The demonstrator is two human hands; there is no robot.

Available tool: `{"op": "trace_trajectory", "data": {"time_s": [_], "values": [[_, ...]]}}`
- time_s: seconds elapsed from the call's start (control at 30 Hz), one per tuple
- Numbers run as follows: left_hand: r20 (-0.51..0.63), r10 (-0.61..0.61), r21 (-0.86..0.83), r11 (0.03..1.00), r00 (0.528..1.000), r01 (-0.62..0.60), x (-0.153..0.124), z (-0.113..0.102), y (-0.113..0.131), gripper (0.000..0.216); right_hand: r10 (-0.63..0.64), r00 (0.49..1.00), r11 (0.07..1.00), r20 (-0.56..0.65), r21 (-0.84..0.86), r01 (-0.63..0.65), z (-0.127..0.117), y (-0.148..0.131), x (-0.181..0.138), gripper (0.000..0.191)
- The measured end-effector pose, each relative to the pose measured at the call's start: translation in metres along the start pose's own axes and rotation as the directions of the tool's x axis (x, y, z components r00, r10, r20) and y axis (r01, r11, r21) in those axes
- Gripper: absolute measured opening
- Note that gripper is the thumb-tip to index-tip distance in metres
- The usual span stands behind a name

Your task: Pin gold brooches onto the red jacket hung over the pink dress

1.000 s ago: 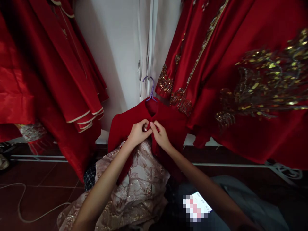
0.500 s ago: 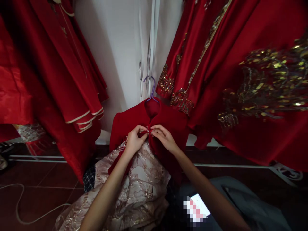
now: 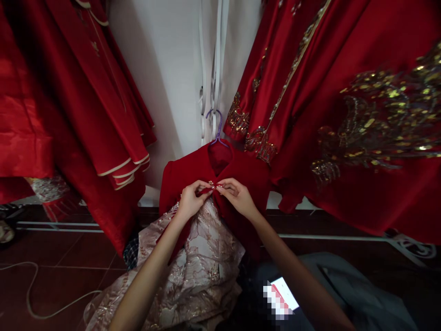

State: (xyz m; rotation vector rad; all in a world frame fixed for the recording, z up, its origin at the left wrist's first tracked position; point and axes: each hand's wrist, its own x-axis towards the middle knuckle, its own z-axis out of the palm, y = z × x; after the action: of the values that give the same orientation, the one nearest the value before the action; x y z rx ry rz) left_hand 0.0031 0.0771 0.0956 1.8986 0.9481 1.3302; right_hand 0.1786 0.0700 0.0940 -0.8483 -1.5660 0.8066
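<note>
A red jacket [image 3: 182, 172] hangs from a purple wire hanger [image 3: 218, 127] in the middle of the view. Its two front edges meet just below the neck opening, at a small shiny fastening [image 3: 211, 184]. On the left side of it, my left hand [image 3: 195, 197] pinches the jacket's front edge. From the other side my right hand [image 3: 239, 197] pinches the opposite edge, fingertips almost touching those of the left. The fingers partly hide the fastening. Pale pink embroidered fabric [image 3: 206, 248] lies below the jacket, between my forearms.
Red garments [image 3: 93, 92] hang at the left, and red garments with gold sequins [image 3: 379, 115] at the right. White straps [image 3: 215, 59] hang behind the hanger. A lit phone [image 3: 284, 294] lies low at the right. A pale cable [image 3: 29, 294] curls across the tiled floor.
Both hands stay at the jacket's front, and the fingertips have come slightly closer together at the fastening. The view has shifted a little.
</note>
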Motion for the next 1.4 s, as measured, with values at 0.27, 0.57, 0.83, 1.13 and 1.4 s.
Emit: {"op": "trace_trajectory", "data": {"time_s": [0.27, 0.57, 0.83, 1.13, 1.4], "values": [[0.124, 0.141, 0.311, 0.934, 0.982, -0.174, 0.0, -0.012, 0.032, 0.016, -0.061, 0.997, 0.996, -0.053, -0.068, 0.057, 0.005, -0.001, 0.001, 0.022], [0.103, 0.19, 0.356, 0.91, 0.976, -0.214, 0.005, -0.003, 0.032, 0.009, -0.086, 0.992, 0.995, -0.096, -0.066, 0.08, 0.004, -0.009, -0.005, 0.026], [0.169, 0.196, 0.412, 0.876, 0.966, -0.249, 0.004, -0.005, 0.037, 0.009, -0.109, 0.994, 0.991, -0.033, -0.085, 0.105, 0.0, -0.013, 0.0, 0.022], [0.308, 0.226, 0.465, 0.811, 0.924, -0.354, 0.01, -0.012, 0.043, 0.009, -0.18, 0.983, 0.972, 0.032, -0.147, 0.183, -0.004, -0.019, 0.002, 0.02], [0.419, 0.258, 0.457, 0.768, 0.87, -0.448, 0.014, -0.014, 0.045, 0.009, -0.198, 0.966, 0.955, 0.166, -0.188, 0.228, -0.012, -0.03, 0.006, 0.019]]}}
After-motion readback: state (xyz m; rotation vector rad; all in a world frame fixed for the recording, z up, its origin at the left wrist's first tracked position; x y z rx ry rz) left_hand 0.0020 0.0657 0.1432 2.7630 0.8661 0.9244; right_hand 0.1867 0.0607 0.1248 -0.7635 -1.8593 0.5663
